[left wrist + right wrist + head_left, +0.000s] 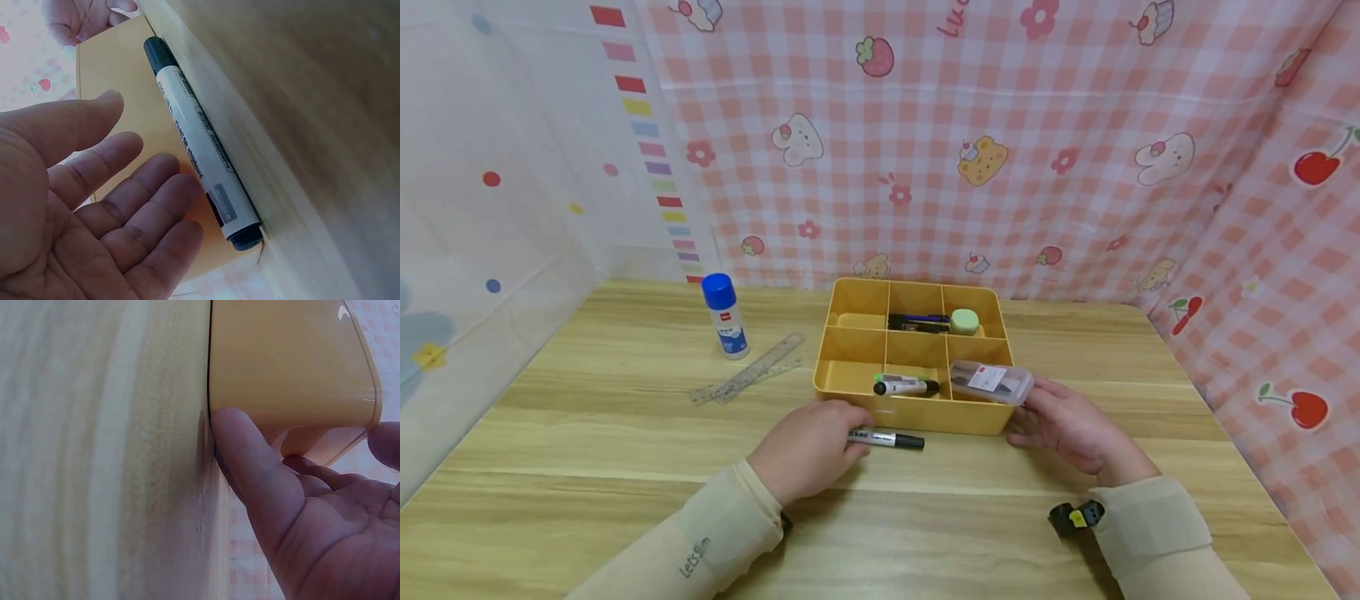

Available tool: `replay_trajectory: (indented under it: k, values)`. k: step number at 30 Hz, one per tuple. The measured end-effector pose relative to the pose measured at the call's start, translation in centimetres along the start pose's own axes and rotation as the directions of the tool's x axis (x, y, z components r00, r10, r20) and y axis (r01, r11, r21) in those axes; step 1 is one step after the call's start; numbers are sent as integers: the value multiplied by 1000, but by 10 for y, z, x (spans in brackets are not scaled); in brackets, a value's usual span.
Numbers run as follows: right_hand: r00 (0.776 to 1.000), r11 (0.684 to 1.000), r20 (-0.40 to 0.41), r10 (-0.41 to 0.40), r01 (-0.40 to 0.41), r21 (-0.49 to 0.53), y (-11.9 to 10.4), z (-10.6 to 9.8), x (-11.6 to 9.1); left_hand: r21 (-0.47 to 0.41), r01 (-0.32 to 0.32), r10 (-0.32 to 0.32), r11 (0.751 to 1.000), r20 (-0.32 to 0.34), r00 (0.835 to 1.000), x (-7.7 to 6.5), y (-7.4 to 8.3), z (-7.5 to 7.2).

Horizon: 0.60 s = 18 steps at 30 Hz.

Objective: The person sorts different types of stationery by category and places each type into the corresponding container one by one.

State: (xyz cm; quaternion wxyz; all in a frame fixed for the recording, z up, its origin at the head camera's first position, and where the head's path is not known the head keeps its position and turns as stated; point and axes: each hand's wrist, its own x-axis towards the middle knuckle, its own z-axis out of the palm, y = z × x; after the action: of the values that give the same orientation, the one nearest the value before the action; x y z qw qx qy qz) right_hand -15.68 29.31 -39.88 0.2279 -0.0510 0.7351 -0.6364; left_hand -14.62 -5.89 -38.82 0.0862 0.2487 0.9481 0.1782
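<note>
In the head view, my left hand [808,450] is over the table at the front left of a yellow divided organizer box [925,414]. A whiteboard marker [895,440] with a black cap lies along the box's front, partly hidden by that hand. In the left wrist view, the left hand's fingers are loosely bent beside the marker [197,147], not gripping it. My right hand [1071,425] touches the box at its right front corner, fingers along the side wall. Above that hand, a clear plastic case [1015,385] with a white label leans over the box's right edge.
Inside the box are two markers [906,386], several dark pens [917,323] and a pale green rounded item [965,322]. Left of it lie clear rulers [760,367], beside an upright blue-capped glue bottle [728,321]. Patterned cloth [850,200] hangs behind the table.
</note>
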Motion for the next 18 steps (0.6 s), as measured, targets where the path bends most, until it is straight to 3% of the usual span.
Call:
replay_trajectory:
  k: [13,18]
  values:
    - [1000,1000,14,-2,2,-2,-1,0,-1,107,-49,48,993,12,999,-1,-5,4]
    - [1000,1000,9,1,-1,-2,-1,0,0,128,-21,16,992,38,999,-2,-6,3]
